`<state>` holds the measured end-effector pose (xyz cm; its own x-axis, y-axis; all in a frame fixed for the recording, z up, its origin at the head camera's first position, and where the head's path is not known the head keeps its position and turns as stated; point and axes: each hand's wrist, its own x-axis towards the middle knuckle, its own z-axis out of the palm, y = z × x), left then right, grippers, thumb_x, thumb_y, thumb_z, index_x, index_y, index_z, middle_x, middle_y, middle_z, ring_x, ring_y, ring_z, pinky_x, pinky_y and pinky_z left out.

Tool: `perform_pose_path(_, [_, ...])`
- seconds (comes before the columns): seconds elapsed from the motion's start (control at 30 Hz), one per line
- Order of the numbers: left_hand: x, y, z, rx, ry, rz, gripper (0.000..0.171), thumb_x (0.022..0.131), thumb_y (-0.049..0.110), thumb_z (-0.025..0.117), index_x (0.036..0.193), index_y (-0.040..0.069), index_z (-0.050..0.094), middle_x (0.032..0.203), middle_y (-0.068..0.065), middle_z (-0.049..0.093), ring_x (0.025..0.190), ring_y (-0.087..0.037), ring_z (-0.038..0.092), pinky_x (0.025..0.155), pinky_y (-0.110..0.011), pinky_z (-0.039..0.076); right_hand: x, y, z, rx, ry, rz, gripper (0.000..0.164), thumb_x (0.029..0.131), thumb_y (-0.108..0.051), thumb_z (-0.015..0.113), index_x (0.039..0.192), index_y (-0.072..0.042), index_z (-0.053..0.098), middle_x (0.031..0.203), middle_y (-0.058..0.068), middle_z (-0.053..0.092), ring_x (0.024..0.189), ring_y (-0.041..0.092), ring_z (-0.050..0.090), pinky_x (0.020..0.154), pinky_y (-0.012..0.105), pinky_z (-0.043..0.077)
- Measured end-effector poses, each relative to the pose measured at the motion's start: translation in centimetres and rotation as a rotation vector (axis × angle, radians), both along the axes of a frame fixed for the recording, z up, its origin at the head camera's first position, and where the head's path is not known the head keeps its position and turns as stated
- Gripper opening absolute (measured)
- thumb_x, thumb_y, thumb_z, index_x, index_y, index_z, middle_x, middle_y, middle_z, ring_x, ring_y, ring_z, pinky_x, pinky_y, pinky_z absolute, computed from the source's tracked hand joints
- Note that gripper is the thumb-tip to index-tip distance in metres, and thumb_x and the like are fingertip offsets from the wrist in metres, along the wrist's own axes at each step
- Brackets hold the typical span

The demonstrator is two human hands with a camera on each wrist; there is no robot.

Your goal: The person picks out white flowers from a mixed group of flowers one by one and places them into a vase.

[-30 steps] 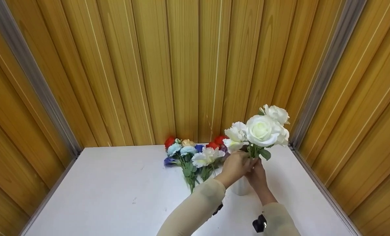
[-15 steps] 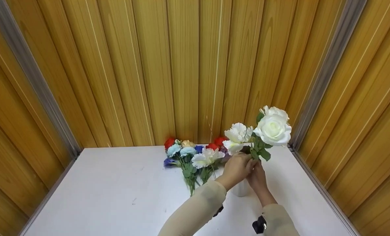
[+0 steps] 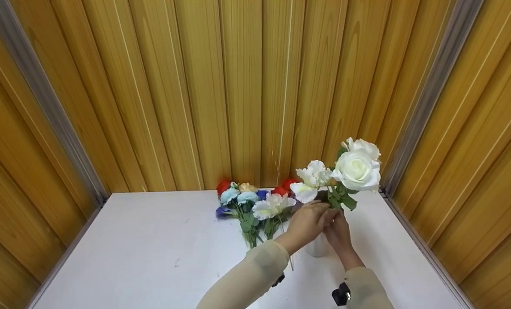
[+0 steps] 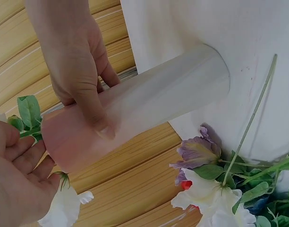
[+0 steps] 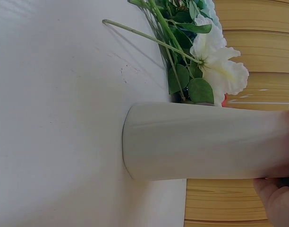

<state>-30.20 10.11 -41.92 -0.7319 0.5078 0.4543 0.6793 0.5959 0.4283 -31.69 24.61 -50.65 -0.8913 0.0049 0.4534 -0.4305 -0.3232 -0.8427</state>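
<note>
A tall white vase [image 3: 315, 248] stands upright on the table, its mouth hidden behind my hands in the head view. White roses [image 3: 358, 169] and a ruffled white flower [image 3: 313, 176] rise above it. My right hand [image 4: 76, 71] grips the vase near its rim, with the thumb across the side. At the mouth, my left hand [image 4: 19, 184] has its fingers loosely extended beside the rim; green leaves [image 4: 29, 113] show just behind them. No stem is plainly seen pinched by the left fingers.
Artificial flowers lie left of the vase: light-blue blooms [image 3: 238, 196], red blooms [image 3: 287, 186] and a white bloom [image 3: 273, 206]. A thin bare stem [image 4: 253, 113] juts toward the table's front. Wood-patterned panels [image 3: 242, 94] enclose the white tabletop [image 3: 161, 240].
A front white rose has shifted right and now overlaps the rose behind it. The left forearm has drawn slightly left, while the right hand stays at the vase.
</note>
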Motion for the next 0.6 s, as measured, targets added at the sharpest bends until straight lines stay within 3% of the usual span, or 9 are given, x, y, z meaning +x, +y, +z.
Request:
perform_pose_path(0.07, [0.2, -0.6, 0.4, 0.014, -0.027, -0.017, 0.030, 0.105, 0.016, 0.053, 0.128, 0.011, 0.072, 0.127, -0.001, 0.075, 0.126, -0.017, 0.066, 0.111, -0.028, 0.050, 0.0, -0.1, 0.1, 0.260, -0.067, -0.236, 0.051, 0.099, -0.008, 0.065, 0.147, -0.011, 0.047, 0.131, -0.013, 0.061, 0.106, -0.004, 0.053, 0.081, 0.011, 0.048])
perform_pose_path(0.13, [0.6, -1.5, 0.8, 0.033, -0.045, -0.040, 0.029, 0.105, 0.015, 0.054, 0.125, 0.011, 0.074, 0.122, -0.002, 0.077, 0.118, -0.017, 0.070, 0.104, -0.027, 0.054, 0.0, -0.2, 0.4, 0.468, -0.154, -0.394, 0.068, 0.094, -0.013, 0.072, 0.152, -0.001, 0.038, 0.141, -0.001, 0.059, 0.116, 0.003, 0.053, 0.087, 0.012, 0.047])
perform_pose_path(0.2, [0.9, -2.6, 1.4, 0.054, -0.066, -0.068, 0.028, 0.104, 0.016, 0.055, 0.122, 0.011, 0.075, 0.117, -0.002, 0.078, 0.110, -0.016, 0.072, 0.097, -0.024, 0.057, 0.0, -0.4, 0.7, 0.523, -0.239, -0.425, 0.075, 0.090, -0.014, 0.075, 0.153, -0.001, 0.036, 0.148, 0.014, 0.055, 0.124, 0.014, 0.053, 0.091, 0.016, 0.048])
perform_pose_path(0.27, [1.2, -3.7, 2.2, 0.088, -0.083, -0.107, 0.026, 0.103, 0.016, 0.057, 0.120, 0.009, 0.076, 0.116, -0.004, 0.079, 0.105, -0.017, 0.074, 0.092, -0.021, 0.058, 0.0, -0.5, 0.9, 0.566, -0.300, -0.448, 0.077, 0.089, -0.016, 0.076, 0.152, -0.001, 0.036, 0.149, 0.019, 0.053, 0.127, 0.020, 0.052, 0.092, 0.017, 0.047])
perform_pose_path(0.43, [1.5, -5.7, 5.3, 0.218, -0.063, -0.158, 0.024, 0.101, 0.015, 0.060, 0.116, 0.004, 0.075, 0.115, -0.010, 0.078, 0.101, -0.023, 0.074, 0.089, -0.021, 0.058, 0.1, -0.4, 1.1, 0.533, -0.313, -0.450, 0.079, 0.088, -0.010, 0.077, 0.151, 0.006, 0.032, 0.142, 0.025, 0.054, 0.117, 0.020, 0.055, 0.087, 0.012, 0.047])
perform_pose_path(0.6, [1.2, -7.0, 7.8, 0.388, -0.053, -0.136, 0.020, 0.101, 0.013, 0.061, 0.110, 0.000, 0.073, 0.102, -0.014, 0.077, 0.089, -0.025, 0.071, 0.080, -0.021, 0.058, 0.1, -0.5, 1.2, 0.546, -0.311, -0.446, 0.088, 0.090, -0.011, 0.076, 0.158, 0.004, 0.023, 0.154, 0.027, 0.045, 0.136, 0.033, 0.048, 0.098, 0.016, 0.046])
